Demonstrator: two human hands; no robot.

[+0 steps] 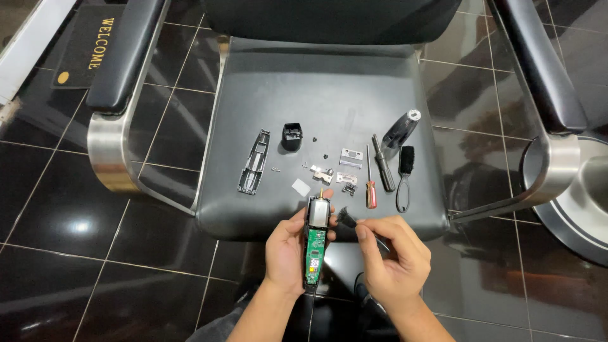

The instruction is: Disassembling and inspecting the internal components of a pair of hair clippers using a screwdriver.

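Observation:
My left hand (285,250) grips an opened hair clipper body (315,239), with its green circuit board and silver motor showing. My right hand (392,253) holds a small black brush (347,219), its bristles close to the motor end of the clipper. Both hands hover over the front edge of a black chair seat (316,88). On the seat lie a long black housing shell (254,161), a small black cap (292,136), metal blade parts (350,157) and tiny screws (275,168).
A red-handled screwdriver (370,183), a black screwdriver (382,163), a black-and-clear housing piece (400,128) and a looped black brush (405,171) lie at the seat's right. Padded armrests (123,57) flank the seat. A doormat (88,44) lies on the glossy dark tiled floor.

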